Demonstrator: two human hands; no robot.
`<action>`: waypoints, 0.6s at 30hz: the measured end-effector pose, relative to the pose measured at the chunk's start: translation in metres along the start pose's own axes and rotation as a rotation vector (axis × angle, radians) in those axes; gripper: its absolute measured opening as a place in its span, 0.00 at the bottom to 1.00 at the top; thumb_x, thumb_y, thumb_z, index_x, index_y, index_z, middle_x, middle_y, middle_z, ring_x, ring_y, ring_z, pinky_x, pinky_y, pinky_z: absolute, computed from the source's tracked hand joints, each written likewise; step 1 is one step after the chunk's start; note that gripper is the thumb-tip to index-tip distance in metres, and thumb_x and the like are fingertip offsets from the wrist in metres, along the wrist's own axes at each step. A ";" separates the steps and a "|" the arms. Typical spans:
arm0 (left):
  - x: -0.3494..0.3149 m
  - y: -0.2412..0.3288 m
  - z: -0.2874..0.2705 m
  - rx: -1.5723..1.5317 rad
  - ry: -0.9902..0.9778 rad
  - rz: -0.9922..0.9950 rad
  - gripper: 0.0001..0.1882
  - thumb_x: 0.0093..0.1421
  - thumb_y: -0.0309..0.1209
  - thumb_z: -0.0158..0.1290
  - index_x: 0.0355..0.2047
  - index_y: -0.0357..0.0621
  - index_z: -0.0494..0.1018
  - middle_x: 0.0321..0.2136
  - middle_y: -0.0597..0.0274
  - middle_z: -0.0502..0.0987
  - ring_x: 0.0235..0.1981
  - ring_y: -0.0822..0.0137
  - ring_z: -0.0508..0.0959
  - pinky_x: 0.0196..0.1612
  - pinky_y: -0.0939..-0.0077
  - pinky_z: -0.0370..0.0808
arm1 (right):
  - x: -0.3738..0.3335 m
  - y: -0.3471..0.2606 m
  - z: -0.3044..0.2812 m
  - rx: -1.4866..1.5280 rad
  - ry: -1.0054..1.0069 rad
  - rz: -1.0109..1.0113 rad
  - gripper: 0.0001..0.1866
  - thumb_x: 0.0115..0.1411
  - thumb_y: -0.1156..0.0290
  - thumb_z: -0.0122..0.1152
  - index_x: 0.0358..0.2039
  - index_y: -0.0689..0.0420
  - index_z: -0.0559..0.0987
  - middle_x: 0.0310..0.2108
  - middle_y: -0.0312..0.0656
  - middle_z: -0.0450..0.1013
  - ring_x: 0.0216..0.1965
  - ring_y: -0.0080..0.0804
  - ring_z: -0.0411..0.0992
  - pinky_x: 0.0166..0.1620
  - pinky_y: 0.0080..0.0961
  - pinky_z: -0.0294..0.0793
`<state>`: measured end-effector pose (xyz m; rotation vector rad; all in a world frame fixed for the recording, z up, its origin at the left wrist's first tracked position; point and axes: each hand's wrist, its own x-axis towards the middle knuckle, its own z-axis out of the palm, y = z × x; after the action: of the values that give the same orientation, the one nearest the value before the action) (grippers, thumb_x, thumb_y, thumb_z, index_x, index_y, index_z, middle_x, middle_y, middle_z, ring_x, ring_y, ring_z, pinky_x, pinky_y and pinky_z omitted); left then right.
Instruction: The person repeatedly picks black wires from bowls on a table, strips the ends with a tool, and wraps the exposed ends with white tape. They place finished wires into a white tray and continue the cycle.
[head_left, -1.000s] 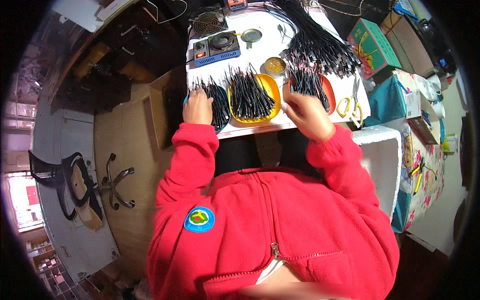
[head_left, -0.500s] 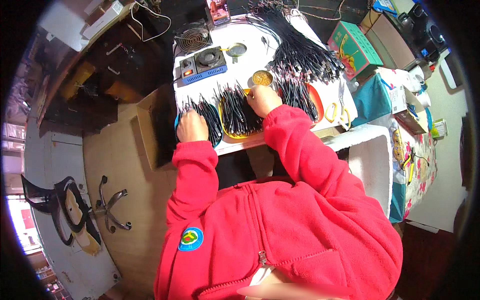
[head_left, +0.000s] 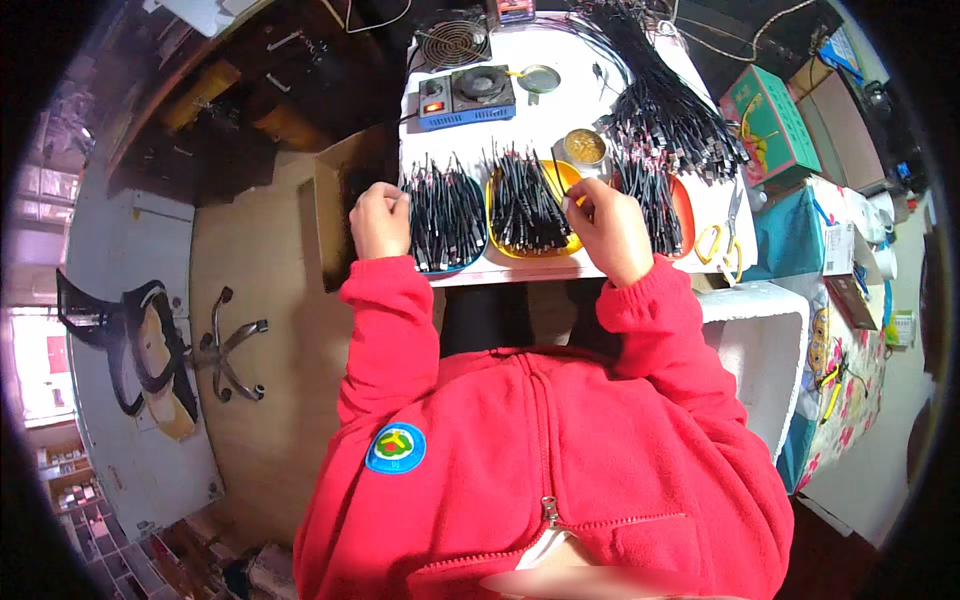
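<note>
Head view — tin (head_left: 584, 147) behind yellow tray (head_left: 568, 174).

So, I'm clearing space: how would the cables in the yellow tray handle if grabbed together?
The cables look thin, fairly straight, so probably springy rather than limp. Heaped with no visible tie, some would likely slip out.

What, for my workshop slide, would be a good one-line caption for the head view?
Left hand beside the blue tray of black cables, right hand at the yellow tray.
</note>
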<state>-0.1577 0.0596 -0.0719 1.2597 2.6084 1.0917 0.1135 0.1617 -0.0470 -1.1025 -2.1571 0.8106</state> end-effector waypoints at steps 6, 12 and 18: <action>-0.008 0.021 0.013 0.135 -0.035 0.072 0.10 0.52 0.30 0.60 0.26 0.37 0.73 0.27 0.50 0.75 0.32 0.49 0.77 0.35 0.60 0.73 | -0.018 -0.008 0.002 -0.040 -0.052 -0.028 0.06 0.55 0.70 0.59 0.30 0.59 0.76 0.21 0.52 0.74 0.25 0.51 0.75 0.31 0.40 0.74; -0.010 0.051 0.025 0.069 -0.053 0.214 0.10 0.53 0.32 0.59 0.24 0.37 0.75 0.27 0.50 0.76 0.31 0.49 0.77 0.36 0.60 0.73 | -0.018 -0.010 0.002 -0.009 -0.077 -0.035 0.06 0.55 0.69 0.58 0.30 0.59 0.76 0.22 0.52 0.74 0.26 0.51 0.75 0.31 0.42 0.74; 0.006 0.072 0.046 0.328 -0.224 0.001 0.15 0.55 0.38 0.58 0.29 0.35 0.78 0.31 0.40 0.78 0.34 0.43 0.79 0.38 0.54 0.76 | -0.023 -0.008 0.006 -0.014 -0.116 -0.041 0.06 0.55 0.69 0.57 0.30 0.58 0.76 0.21 0.53 0.73 0.26 0.53 0.74 0.31 0.45 0.72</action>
<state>-0.0986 0.1208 -0.0607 1.3475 2.6818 0.4969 0.1163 0.1372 -0.0498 -1.0379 -2.2766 0.8622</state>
